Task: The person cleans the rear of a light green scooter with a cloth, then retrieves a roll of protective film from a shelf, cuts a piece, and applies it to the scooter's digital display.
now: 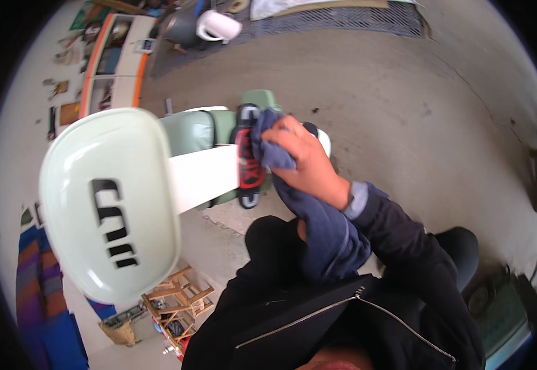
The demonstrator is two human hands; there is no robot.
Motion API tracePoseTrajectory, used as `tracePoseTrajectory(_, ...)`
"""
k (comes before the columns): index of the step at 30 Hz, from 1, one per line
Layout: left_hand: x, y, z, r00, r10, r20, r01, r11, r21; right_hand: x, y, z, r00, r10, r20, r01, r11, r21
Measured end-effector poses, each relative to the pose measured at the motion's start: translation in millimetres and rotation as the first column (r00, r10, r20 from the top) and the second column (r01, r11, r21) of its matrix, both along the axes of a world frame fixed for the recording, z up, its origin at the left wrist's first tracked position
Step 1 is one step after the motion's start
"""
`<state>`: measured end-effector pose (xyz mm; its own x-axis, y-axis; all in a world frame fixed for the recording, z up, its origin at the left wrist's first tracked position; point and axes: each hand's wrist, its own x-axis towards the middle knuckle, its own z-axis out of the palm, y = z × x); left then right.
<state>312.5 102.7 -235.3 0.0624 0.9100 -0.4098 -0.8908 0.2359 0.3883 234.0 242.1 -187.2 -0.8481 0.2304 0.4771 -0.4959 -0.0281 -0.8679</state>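
Observation:
My right hand is closed on a blue-grey cloth and presses its upper end against a black and red part on a pale green scooter body. The cloth hangs down from the hand toward my dark jacket. A large pale green panel with black slots fills the left, close to the camera. A small patch of skin shows under the cloth's lower part; I cannot tell if it is my left hand or what it does.
Bare concrete floor lies around the scooter. A white jug and metal mesh sit at the top. An orange-edged shelf unit stands at the upper left, and wooden frames and striped fabric at the lower left.

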Motion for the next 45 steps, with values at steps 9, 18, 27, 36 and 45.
tracePoseTrajectory(9, 12.7, 9.3, 21.4, 0.987, 0.071, -0.141, -0.077, 0.996, -0.033, 22.0, -8.1, 46.5, 0.97, 0.119, -0.213, -0.088, 0.985, 0.152)
tracePoseTrajectory(18, 27.2, 19.3, 22.0, 0.966, 0.133, -0.221, -0.146, 0.988, -0.042, 27.6, 13.9, 106.2, 0.892, -0.052, -0.449, 0.072, 0.997, 0.028)
tracePoseTrajectory(27, 25.6, 22.5, 27.1, 0.957, 0.159, -0.243, -0.177, 0.983, -0.053, 3.3, 13.5, 85.5, 0.943, -0.21, -0.26, 0.224, 0.974, 0.028)
tracePoseTrajectory(36, 14.4, 19.5, 7.3, 0.982, 0.185, -0.045, -0.189, 0.975, -0.119, 8.2, -34.5, -94.9, 0.898, -0.206, 0.389, 0.163, 0.976, 0.142)
tracePoseTrajectory(45, -1.3, 19.1, -17.3, 0.972, 0.233, 0.011, -0.23, 0.965, -0.128, -20.5, 1.9, -176.4, 0.732, -0.408, 0.545, 0.327, 0.913, 0.244)
